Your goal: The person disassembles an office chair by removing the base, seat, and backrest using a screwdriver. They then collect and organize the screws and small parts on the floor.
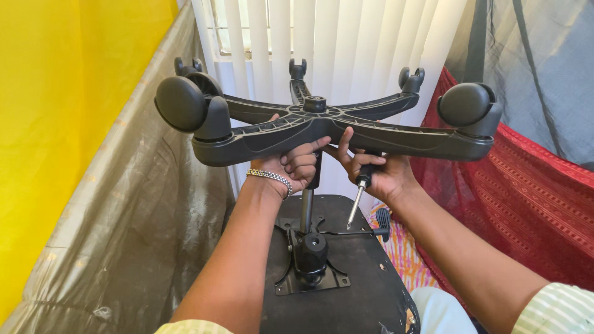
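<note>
Gripping the underside of a black five-armed chair base (322, 127), both hands sit just beneath its hub, where the arms meet. The left hand (291, 166), with a metal bracelet (270, 178) at the wrist, is curled closed around the top of the gas-lift column (306, 207) right under the hub, fingers wrapped tight. The right hand (377, 170) touches the base with thumb and forefinger raised against the near arm, while its other fingers are closed on the black handle of a screwdriver (359, 198). The base lies directly above and slightly ahead of both hands, flat and level, castors (182, 102) pointing up, its nearest arms spreading left and right across the view. The column's long axis runs nearly vertical, from the hub down to a metal mounting plate (309, 263) on the upturned seat bottom (346, 272). The screwdriver's shaft slants down and a little leftward, its tip hanging close to the plate's lever without clearly touching it. Of the two hands, the left is the one on the column's axis; the right stands just beside it. White vertical blinds (322, 43) hang behind, red cloth (526, 198) lies to the right.
</note>
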